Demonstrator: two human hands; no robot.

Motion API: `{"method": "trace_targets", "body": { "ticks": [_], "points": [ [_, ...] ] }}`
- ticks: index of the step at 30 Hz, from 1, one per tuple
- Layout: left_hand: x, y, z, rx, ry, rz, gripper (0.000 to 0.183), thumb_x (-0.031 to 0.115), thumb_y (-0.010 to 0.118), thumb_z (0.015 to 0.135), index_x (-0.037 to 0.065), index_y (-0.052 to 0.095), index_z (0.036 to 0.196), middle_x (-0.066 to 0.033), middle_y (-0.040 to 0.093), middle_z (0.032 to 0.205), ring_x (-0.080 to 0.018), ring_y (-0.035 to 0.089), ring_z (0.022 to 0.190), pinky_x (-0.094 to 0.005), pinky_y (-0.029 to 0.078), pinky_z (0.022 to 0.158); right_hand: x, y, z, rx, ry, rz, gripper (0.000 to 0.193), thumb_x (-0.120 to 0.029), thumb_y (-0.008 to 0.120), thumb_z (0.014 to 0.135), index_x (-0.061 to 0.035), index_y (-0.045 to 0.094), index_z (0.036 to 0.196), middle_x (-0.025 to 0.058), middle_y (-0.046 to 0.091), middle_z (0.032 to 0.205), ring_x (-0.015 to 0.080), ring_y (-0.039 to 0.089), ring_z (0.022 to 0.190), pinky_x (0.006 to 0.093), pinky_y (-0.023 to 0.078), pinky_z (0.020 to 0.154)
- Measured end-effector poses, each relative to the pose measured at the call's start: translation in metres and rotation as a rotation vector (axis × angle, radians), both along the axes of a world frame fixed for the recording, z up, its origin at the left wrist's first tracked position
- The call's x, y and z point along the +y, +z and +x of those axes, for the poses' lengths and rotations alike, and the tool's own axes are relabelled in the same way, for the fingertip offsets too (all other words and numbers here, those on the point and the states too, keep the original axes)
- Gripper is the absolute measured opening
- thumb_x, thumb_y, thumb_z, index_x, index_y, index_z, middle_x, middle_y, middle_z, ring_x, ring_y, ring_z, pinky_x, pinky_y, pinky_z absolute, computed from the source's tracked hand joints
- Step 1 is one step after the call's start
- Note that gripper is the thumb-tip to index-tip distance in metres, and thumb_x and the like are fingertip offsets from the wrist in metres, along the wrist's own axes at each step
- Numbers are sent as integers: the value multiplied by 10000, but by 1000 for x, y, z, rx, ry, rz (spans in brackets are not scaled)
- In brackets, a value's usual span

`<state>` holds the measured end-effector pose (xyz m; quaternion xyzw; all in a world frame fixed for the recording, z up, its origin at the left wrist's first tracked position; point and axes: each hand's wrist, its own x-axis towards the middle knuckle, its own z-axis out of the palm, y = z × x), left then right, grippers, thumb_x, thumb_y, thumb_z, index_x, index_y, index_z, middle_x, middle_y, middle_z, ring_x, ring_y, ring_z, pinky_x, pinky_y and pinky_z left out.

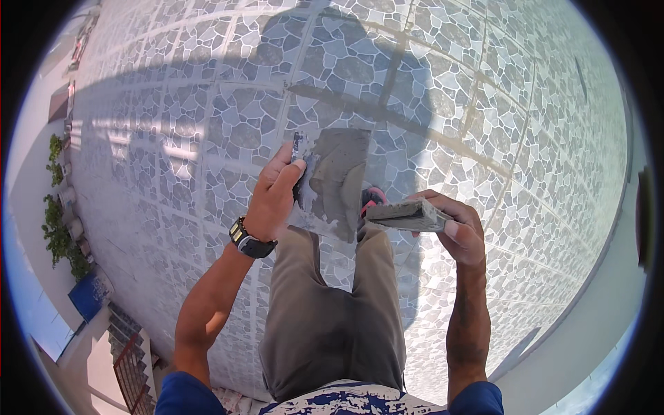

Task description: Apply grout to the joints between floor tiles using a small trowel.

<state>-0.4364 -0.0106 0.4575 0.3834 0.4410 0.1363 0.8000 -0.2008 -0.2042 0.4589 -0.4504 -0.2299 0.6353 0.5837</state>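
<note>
My left hand (275,190) is closed on the left edge of a flat rectangular plate (340,166), its thumb on the near side. Wet grey mortar (335,181) is spread over most of the plate's face; a dark strip runs along the gripped edge. Fingers and thumb of my right hand (460,225) close around one end of a small block-shaped tool (408,215), caked with grey mortar. It is tilted, and its other end points toward the plate's lower right corner. The coating hides what kind of tool it is. Both things are held above the floor.
Stone-patterned tiles (187,104) cover the floor, with darker grey bands (387,111) along some joints. My legs (335,311) and a pink-and-black shoe (374,196) are below. Potted plants (59,232) and a metal railing (131,373) line the left; a pale low wall (588,332) curves at right.
</note>
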Motion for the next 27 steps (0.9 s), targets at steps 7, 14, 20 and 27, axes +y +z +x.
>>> {"method": "trace_targets", "body": {
  "ticks": [7, 14, 20, 27],
  "points": [
    [-62, 148, -21, -140, -105, 125, 418, 112, 415, 949, -5, 432, 1349, -45, 599, 1130, -75, 570, 947, -232, 464, 806, -28, 195, -19, -522, 199, 225, 397, -241, 540, 794, 15, 662, 1072, 204, 651, 1071, 350, 643, 1028, 412, 500, 881],
    [-118, 222, -107, -133, -79, 194, 401, 138, 423, 948, 1, 465, 1322, -17, 620, 1041, -39, 554, 872, -216, 456, 751, -90, 304, -125, -797, 200, 312, 359, -146, 556, 788, 15, 644, 1096, 207, 649, 1076, 327, 647, 1013, 397, 503, 870],
    [-158, 268, -197, -192, -169, 513, 413, 69, 527, 855, -11, 478, 1257, -138, 589, 1170, -220, 575, 996, -299, 448, 843, -139, 370, -215, -739, 87, 214, 425, -278, 551, 844, 66, 628, 1080, 179, 653, 1046, 275, 657, 896, 361, 515, 793],
    [-223, 344, -268, -249, -169, 995, 663, 7, 708, 627, 6, 448, 1237, -264, 457, 1343, -436, 494, 1146, -403, 403, 969, -197, 386, -289, -69, -229, 299, 662, -412, 493, 865, 114, 432, 1263, 265, 566, 1115, 339, 593, 878, 435, 482, 693]
  ]
}}
